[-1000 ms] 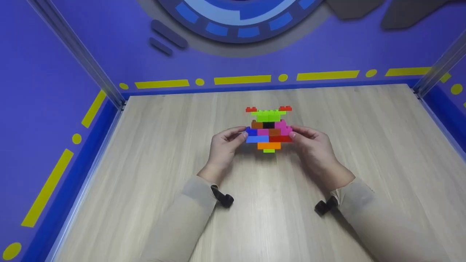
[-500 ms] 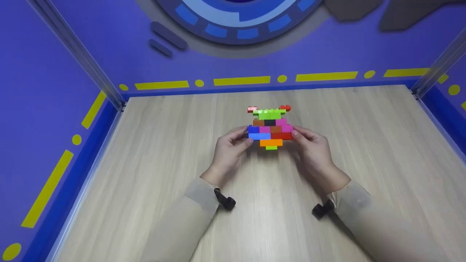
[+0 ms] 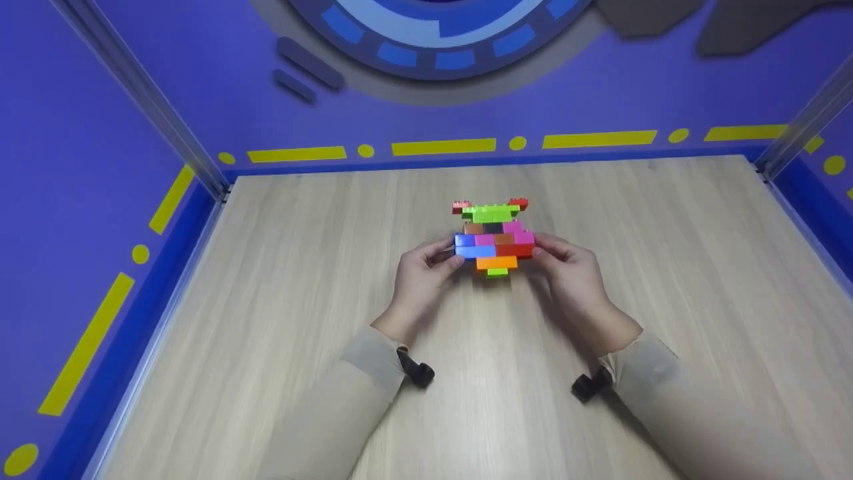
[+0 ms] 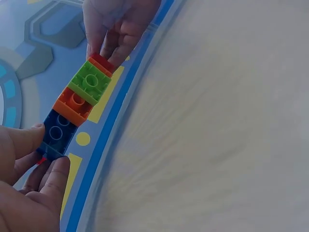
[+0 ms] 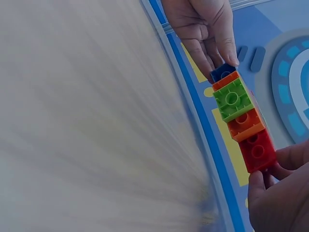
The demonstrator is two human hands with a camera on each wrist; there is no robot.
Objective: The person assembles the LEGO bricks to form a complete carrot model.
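Observation:
A toy building-brick model (image 3: 494,240) is held between both hands over the middle of the table. Its rows run from a small green brick at the bottom through orange, light blue and red, then mixed blue, pink, brown and black, up to green with red bricks at the two top corners. My left hand (image 3: 423,280) pinches the blue end between thumb and fingers. At the opposite end, my right hand (image 3: 574,277) pinches the red and pink side. Both wrist views show the hollow undersides of the green brick (image 4: 90,82) and the red brick (image 5: 258,151).
A light wood-grain table (image 3: 280,267) lies under the hands. Blue panels (image 3: 426,120) with yellow markings stand at its back and sides, joined by metal corner posts (image 3: 153,100). Black straps (image 3: 416,368) show at both sleeve cuffs.
The brick model has tipped slightly and shifted a little, its top corners now lower in view. My left hand has moved slightly right, its thumb lower on the blue end.

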